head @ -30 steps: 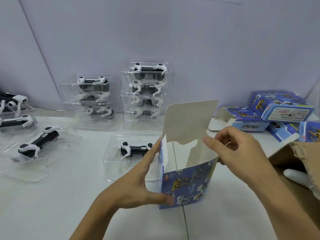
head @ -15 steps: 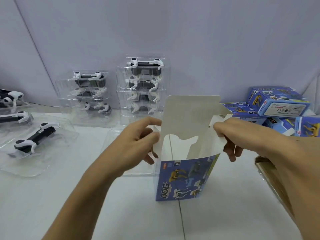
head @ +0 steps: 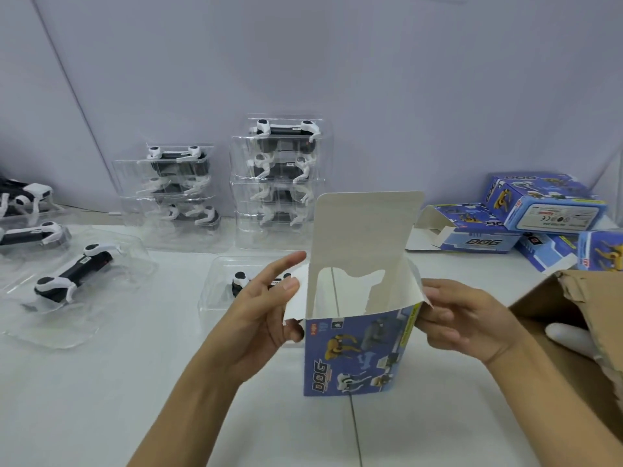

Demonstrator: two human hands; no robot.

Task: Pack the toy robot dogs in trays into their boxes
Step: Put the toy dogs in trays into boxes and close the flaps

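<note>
Front and centre, a blue box (head: 357,355) printed with "DOG" stands upright on the white table (head: 101,399), its top open and the tall lid flap (head: 367,230) standing straight up at the back. The left hand (head: 259,318) pinches the box's left side flap (head: 296,305), thumb below and fingers along the top, bending it outward. The right hand (head: 462,321) is closed on the right side flap (head: 421,294), fingers curled under it at the box's upper corner. Both hands grip cardboard only.

Just behind the left hand lies a clear tray (head: 215,291) with a black-and-white toy robot dog (head: 242,281) in it, partly hidden by the fingers. Further left, another trayed dog (head: 72,278) lies at a slant, with more beyond it at the table's edge. At the right, a brown carton (head: 573,332) juts in. Against the far wall stand two stacks of filled trays, the left stack (head: 178,187) shorter than the right stack (head: 283,180). Far right, a pile of blue boxes (head: 526,220) rests on the table, one with its end open.
</note>
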